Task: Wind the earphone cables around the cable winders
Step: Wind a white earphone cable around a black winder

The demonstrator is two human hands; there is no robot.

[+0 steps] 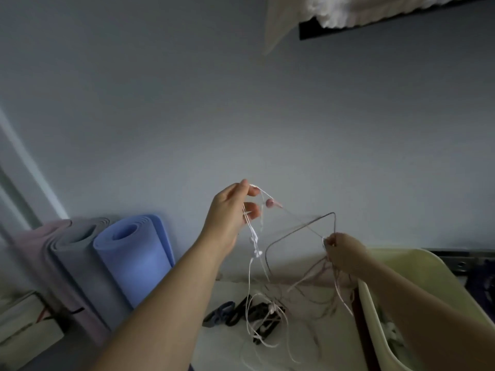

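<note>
Grey wall [187, 116] ahead: your left hand [227, 210] has a pinching grip on the pink earphone cable [253, 236]. Your right hand [345, 253] fists the tangle. Strands hang near-vertical onto dark winders [265, 317] mid-table [222, 349], with rolled mats [128, 258] to the left.

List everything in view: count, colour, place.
cables: a tangle, count unclear, pink, white and grey, strung between both hands and trailing onto the table
winders: several, black and dark blue, on the table under the cables
mats: three rolled, pink, grey and blue, standing by the wall at left
chair: one, pale yellow-green, lower right
table: one, white, below the hands
left hand: raised, pinches cables
right hand: lower, grips cables
</note>
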